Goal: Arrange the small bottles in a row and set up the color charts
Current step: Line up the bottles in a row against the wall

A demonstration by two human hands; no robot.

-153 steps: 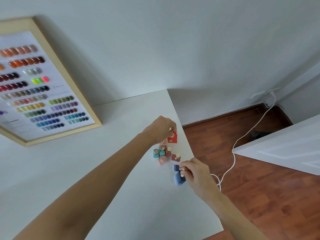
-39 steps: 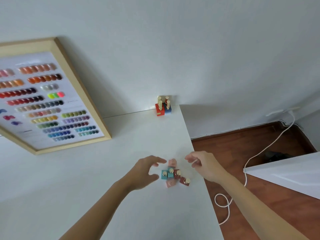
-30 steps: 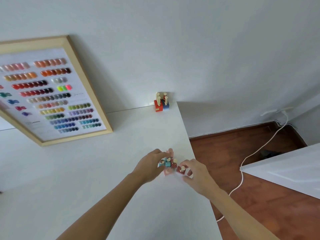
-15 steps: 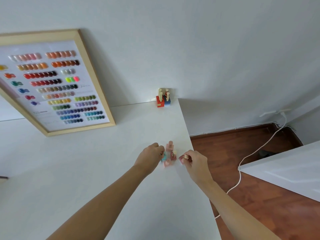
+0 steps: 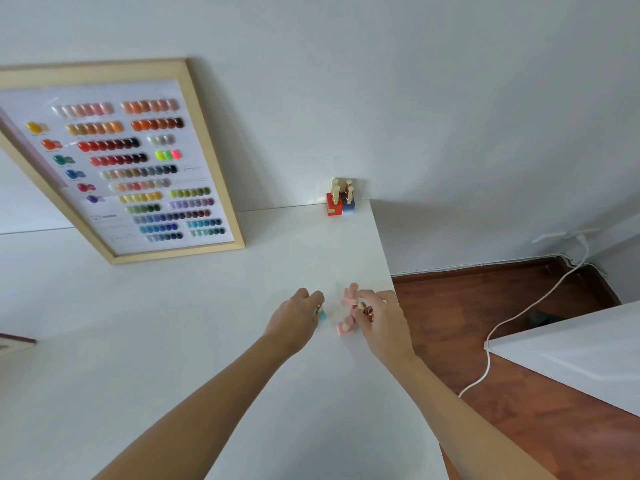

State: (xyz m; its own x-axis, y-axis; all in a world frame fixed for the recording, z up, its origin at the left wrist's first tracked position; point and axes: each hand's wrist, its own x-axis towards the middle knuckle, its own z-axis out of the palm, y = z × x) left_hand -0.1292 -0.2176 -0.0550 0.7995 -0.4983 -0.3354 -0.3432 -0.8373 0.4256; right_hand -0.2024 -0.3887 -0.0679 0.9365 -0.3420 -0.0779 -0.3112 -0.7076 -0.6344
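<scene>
On the white table (image 5: 207,341) my left hand (image 5: 296,320) is closed around small teal bottles (image 5: 321,313), mostly hidden under its fingers. My right hand (image 5: 379,318) grips dark red bottles (image 5: 363,308) by their gold caps. Between the hands stand two pink bottles, one further back (image 5: 350,295) and one nearer (image 5: 345,325). At the table's far right corner a red bottle (image 5: 333,204) and a blue bottle (image 5: 348,204) stand against the wall with others behind them. A framed color chart (image 5: 138,168) leans on the wall at the left.
The table's right edge runs just right of my right hand. Beyond it lie a wooden floor (image 5: 519,341) with a white cable (image 5: 512,317) and a white surface (image 5: 571,348). A flat object's corner (image 5: 14,341) shows at the left edge.
My hands have moved apart. The left drew the teal bottles leftward, the right took the dark red ones, and the two pink bottles now stand uncovered between them.
</scene>
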